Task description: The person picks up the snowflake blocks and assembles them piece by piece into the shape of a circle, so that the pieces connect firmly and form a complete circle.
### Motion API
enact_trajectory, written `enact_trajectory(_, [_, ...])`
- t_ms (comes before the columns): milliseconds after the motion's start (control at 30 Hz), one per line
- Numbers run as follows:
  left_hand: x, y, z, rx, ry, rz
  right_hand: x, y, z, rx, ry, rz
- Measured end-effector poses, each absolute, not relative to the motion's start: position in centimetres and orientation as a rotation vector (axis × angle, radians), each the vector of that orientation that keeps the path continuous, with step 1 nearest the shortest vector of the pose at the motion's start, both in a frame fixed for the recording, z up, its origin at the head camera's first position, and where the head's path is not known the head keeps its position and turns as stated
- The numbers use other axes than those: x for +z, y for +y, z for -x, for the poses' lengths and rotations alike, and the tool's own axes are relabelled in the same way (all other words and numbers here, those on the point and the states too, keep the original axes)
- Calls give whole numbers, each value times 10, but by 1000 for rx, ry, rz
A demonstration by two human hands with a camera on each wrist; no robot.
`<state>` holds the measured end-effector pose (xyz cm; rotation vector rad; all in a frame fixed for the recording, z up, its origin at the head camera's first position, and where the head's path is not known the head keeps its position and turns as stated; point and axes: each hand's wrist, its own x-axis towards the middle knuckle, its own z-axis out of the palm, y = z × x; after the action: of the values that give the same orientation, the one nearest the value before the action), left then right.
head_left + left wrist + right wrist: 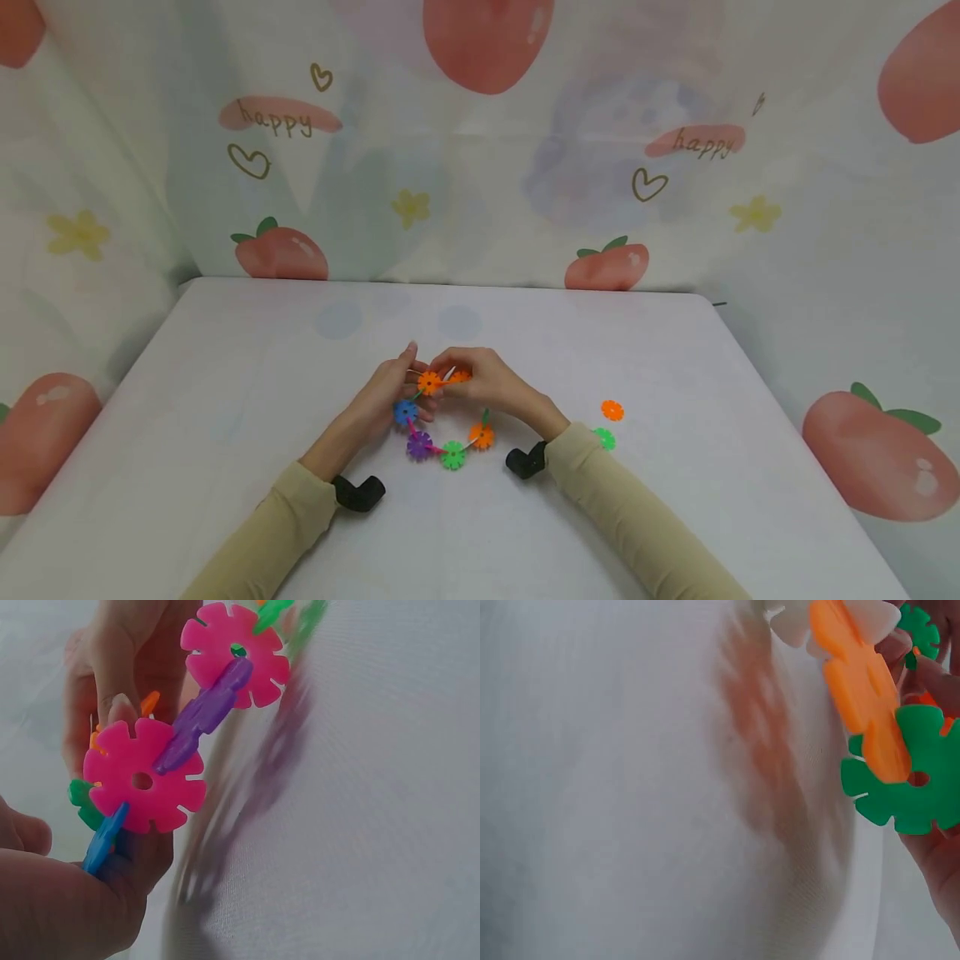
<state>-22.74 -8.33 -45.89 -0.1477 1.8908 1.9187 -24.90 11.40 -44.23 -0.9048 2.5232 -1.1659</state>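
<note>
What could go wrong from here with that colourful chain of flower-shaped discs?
Two things, perhaps. The chain seems joined only by notches slotted together, so a firm push or tug from the left hand or right hand might pop a link apart. Also, the loose green disc is partly hidden by the right sleeve in the head view, so that arm might nudge it away.

L sleeve (273, 521), btm left of pic, & R sleeve (633, 508), btm right, are plain beige. L wrist unit (362, 494) & R wrist unit (527, 461), lower ctr, are blk, stubby & elbow-shaped.
</note>
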Motion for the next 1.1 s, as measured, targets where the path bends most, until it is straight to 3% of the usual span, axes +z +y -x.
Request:
enact_trajectory(833, [-448,-80,223,1992,1764,106,-425,103,254,-1074,2488,1041])
enact_trajectory(1100, [-451,-84,224,1956,1772,62,-430,104,251,-1064,2581,911])
